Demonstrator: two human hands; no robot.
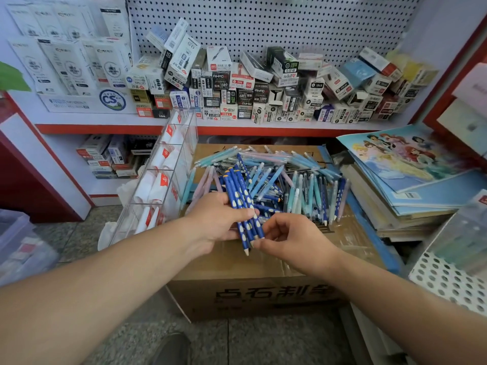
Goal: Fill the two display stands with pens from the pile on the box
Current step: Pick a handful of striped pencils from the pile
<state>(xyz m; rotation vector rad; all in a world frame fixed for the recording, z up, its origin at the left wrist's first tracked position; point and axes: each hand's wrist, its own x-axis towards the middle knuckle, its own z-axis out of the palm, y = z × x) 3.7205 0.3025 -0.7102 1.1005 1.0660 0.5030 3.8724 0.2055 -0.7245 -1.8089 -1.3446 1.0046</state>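
A pile of pens in dark blue, light blue, teal and pink lies on top of a cardboard box. My left hand grips a bundle of dark blue pens with white dots, tips pointing down toward me. My right hand pinches the lower end of one pen in that bundle with thumb and fingers. A clear acrylic display stand with several compartments and red-and-white labels leans at the left of the box, no pens visible in it. A second stand is not clearly in view.
A red-edged shelf behind holds many stacked pen boxes below a pegboard. Cartoon-print notebooks and stacked books lie right of the box. A white perforated basket sits at the right. A plastic bin stands on the floor at left.
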